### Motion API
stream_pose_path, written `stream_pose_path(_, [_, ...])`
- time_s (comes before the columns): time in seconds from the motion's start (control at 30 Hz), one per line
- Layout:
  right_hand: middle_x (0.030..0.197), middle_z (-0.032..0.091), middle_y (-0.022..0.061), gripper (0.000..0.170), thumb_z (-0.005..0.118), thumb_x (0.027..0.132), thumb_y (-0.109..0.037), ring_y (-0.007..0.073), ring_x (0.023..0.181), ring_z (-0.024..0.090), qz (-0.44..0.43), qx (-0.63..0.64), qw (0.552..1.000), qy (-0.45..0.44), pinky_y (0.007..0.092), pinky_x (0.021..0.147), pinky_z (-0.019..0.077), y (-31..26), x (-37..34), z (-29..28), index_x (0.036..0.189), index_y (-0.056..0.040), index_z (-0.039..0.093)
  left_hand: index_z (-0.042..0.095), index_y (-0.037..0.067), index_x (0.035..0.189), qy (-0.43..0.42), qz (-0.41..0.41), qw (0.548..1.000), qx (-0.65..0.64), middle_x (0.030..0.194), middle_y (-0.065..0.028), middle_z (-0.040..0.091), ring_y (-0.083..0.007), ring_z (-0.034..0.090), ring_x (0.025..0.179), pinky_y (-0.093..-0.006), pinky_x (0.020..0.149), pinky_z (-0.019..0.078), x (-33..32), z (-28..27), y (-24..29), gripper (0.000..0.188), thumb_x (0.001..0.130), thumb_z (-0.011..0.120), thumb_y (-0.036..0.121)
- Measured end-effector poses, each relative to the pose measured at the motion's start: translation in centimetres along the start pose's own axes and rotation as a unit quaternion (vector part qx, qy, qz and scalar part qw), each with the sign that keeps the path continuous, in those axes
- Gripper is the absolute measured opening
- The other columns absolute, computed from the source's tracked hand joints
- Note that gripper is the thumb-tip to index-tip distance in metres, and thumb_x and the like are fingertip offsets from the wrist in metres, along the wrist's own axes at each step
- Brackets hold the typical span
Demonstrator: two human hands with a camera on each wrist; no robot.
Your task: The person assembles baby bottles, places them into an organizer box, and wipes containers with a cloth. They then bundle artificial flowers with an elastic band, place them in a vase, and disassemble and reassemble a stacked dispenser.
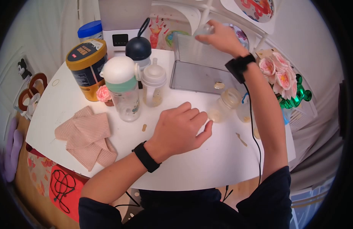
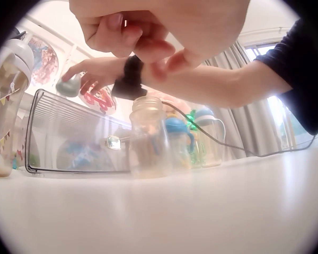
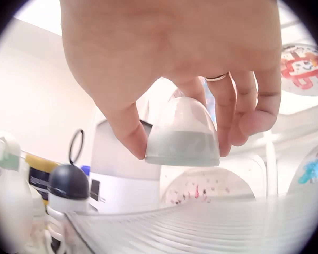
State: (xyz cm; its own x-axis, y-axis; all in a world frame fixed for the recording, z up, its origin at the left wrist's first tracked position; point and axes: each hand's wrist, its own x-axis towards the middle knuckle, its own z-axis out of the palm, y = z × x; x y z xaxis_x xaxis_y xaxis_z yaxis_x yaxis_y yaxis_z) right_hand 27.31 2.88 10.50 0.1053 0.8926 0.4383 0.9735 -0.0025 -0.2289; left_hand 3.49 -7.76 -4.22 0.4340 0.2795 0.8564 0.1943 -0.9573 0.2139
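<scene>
My right hand point(image 1: 224, 39) pinches a clear dome-shaped bottle cap point(image 3: 183, 135) between thumb and fingers, its wide rim facing down. The cap is held over the ribbed top of a see-through grey plastic box point(image 1: 197, 78) at the back of the table. My left hand point(image 1: 178, 129) hovers over the table's middle, fingers loosely curled with nothing in them. Just beyond it stands a clear baby bottle point(image 2: 147, 140) without a lid, with an open neck. In the left wrist view, a cup with a blue lid point(image 2: 176, 127) appears behind that bottle.
On the left stand a gold-lidded tin point(image 1: 86, 70), a tall bottle with a white-and-green lid point(image 1: 121, 80), a white-capped baby bottle point(image 1: 153, 82) and a dark-domed bottle point(image 1: 138, 49). A pink cloth point(image 1: 86, 135) lies front left. Pink flowers point(image 1: 279, 74) stand at right; a cable point(image 1: 256, 137) trails from my right wrist.
</scene>
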Motion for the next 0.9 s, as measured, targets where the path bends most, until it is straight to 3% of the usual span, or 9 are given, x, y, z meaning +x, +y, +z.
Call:
stream_pose_path(0.1, [0.116,0.077,0.0203,0.073,0.084,0.08,-0.05,0.0341,0.103,0.075,-0.011,0.029,0.998,0.049,0.0414,0.093,0.0566,0.5,-4.7,-3.3,0.132,-0.0014,0.068,0.064,0.014,0.071,-0.005,-0.015,1.0,0.0,0.064,0.0019,0.062,-0.0177,0.054,0.058,-0.0326,0.048,0.042,0.0,0.1,0.1,0.022,0.081,0.083,0.016])
stream_pose_path(0.17, [0.1,0.075,0.0145,0.069,0.083,0.08,-0.051,0.0274,0.087,0.071,-0.051,0.134,0.989,0.046,0.0386,0.082,0.0556,1.8,-8.1,-4.7,0.127,-0.0024,0.069,0.065,0.014,0.072,-0.007,-0.019,1.0,0.005,0.063,0.0021,0.061,-0.0175,0.054,0.058,-0.0328,0.048,0.0419,0.0,0.1,0.1,0.021,0.082,0.083,0.016])
stream_pose_path(0.27, [0.092,0.072,0.011,0.066,0.083,0.08,-0.05,0.0227,0.076,0.064,0.007,0.099,0.995,0.008,0.0371,0.074,0.0534,0.8,-13.9,-6.5,0.125,-0.0041,0.069,0.066,0.014,0.075,-0.035,-0.037,0.999,0.007,0.061,0.0026,0.058,-0.0172,0.054,0.058,-0.0334,0.049,0.0417,0.0,-0.1,0.3,0.02,0.083,0.084,0.017])
stream_pose_path(0.47, [0.092,0.072,0.013,0.062,0.085,0.079,-0.047,0.0261,0.073,0.066,0.051,0.083,0.995,0.014,0.0388,0.07,0.0536,2.5,-18.2,-4.1,0.122,-0.0054,0.069,0.068,0.013,0.08,-0.093,-0.111,0.989,-0.004,0.059,0.0023,0.054,-0.0176,0.055,0.058,-0.0347,0.051,0.0415,0.4,0.1,0.1,0.019,0.084,0.085,0.019])
stream_pose_path(0.57, [0.096,0.072,0.0143,0.061,0.084,0.079,-0.046,0.0288,0.076,0.066,0.046,0.1,0.993,0.032,0.04,0.072,0.0539,3.2,-18.7,-2.8,0.123,-0.007,0.069,0.07,0.01,0.09,-0.14,-0.158,0.977,-0.028,0.064,0.0004,0.06,-0.0186,0.058,0.06,-0.0349,0.056,0.0464,1.4,0.7,-0.2,0.019,0.085,0.084,0.02])
stream_pose_path(0.63, [0.101,0.071,0.0149,0.061,0.083,0.079,-0.045,0.0293,0.081,0.066,0.006,0.136,0.99,0.023,0.0403,0.076,0.0536,3.6,-18.9,-2.1,0.126,-0.0085,0.068,0.071,0.008,0.111,-0.183,-0.18,0.965,-0.046,0.082,-0.0049,0.07,-0.0208,0.065,0.072,-0.0354,0.064,0.0527,1.6,1.6,-0.7,0.033,0.087,0.085,0.025])
stream_pose_path(0.67, [0.11,0.069,0.0149,0.062,0.083,0.08,-0.043,0.0293,0.086,0.065,0.003,0.149,0.989,0.012,0.0404,0.078,0.0533,3.5,-19.1,-2.0,0.131,-0.0107,0.067,0.071,0.008,0.111,-0.19,-0.178,0.964,-0.048,0.082,-0.0049,0.07,-0.0208,0.065,0.072,-0.0354,0.064,0.0527,1.8,2.1,-0.8,0.033,0.087,0.085,0.025])
stream_pose_path(0.73, [0.113,0.068,0.0149,0.062,0.083,0.081,-0.041,0.0291,0.087,0.065,0.003,0.167,0.986,0.019,0.0401,0.079,0.0535,3.5,-19.4,-1.3,0.133,-0.0107,0.066,0.065,0.004,0.13,-0.211,-0.179,0.959,-0.065,0.107,-0.0096,0.073,-0.0221,0.07,0.087,-0.0351,0.071,0.0572,2.4,3.2,-1.0,0.054,0.088,0.087,0.031])
stream_pose_path(0.9, [0.121,0.066,0.0139,0.065,0.083,0.084,-0.037,0.0279,0.092,0.065,-0.017,0.232,0.968,0.097,0.0378,0.08,0.055,4.0,-19.9,1.7,0.138,-0.0087,0.062,0.058,0.001,0.139,-0.22,-0.187,0.944,-0.157,0.123,-0.0114,0.07,-0.0226,0.07,0.103,-0.0363,0.081,0.0589,3.1,6.7,-2.1,0.068,0.09,0.087,0.037])
